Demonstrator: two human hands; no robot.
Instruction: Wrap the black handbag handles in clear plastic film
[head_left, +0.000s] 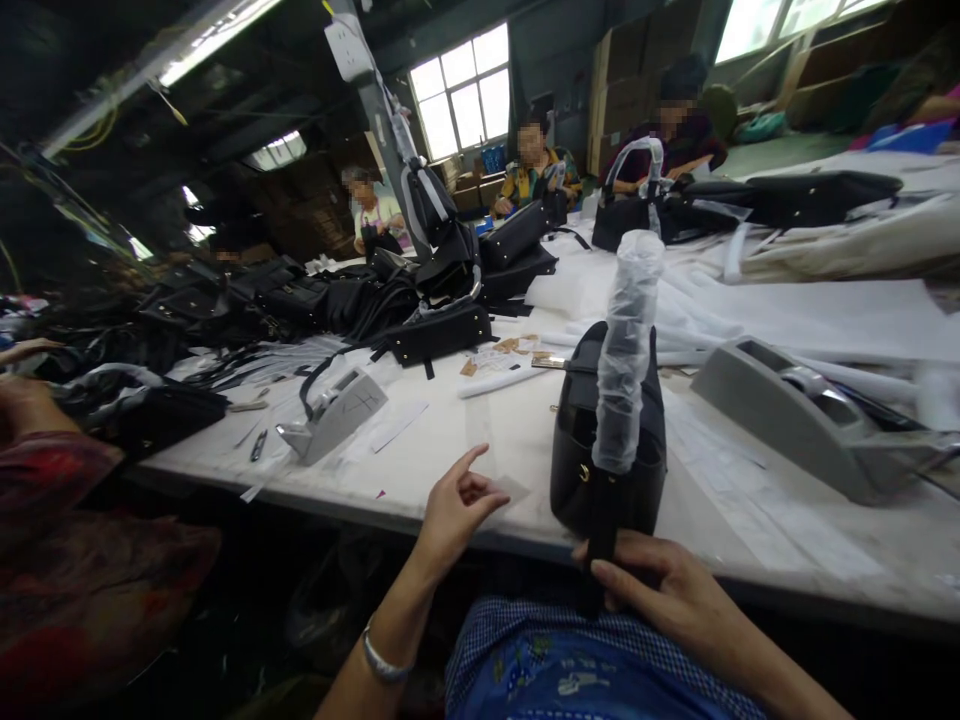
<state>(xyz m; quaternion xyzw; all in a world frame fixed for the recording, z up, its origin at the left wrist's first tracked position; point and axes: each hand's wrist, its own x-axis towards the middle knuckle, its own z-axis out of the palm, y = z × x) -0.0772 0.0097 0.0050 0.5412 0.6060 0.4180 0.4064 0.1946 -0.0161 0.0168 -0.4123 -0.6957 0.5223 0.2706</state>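
As the head view has it, black handbag (566,450): upright at the near edge of the white worktable (442,425), between the hands and the right-hand tape dispenser (787,420).
Bag look: smooth dark body, rounded corners, small gold-tone ring (583,473) on the side.
Handle (626,350): sticks up, wrapped in crinkled, translucent film.
Right hand (667,580): thumb and fingers pinching the black strap (602,530) hanging at the bag's near end.
Left hand (454,510): apart from the bag, index and thumb spread, other fingers curled; clear film piece (514,490) at the thumb tip, can't tell if stuck to it.
Left-hand tape dispenser (341,415): grey, on the table, well apart from the bag.
More black bags (439,335): piled farther back.
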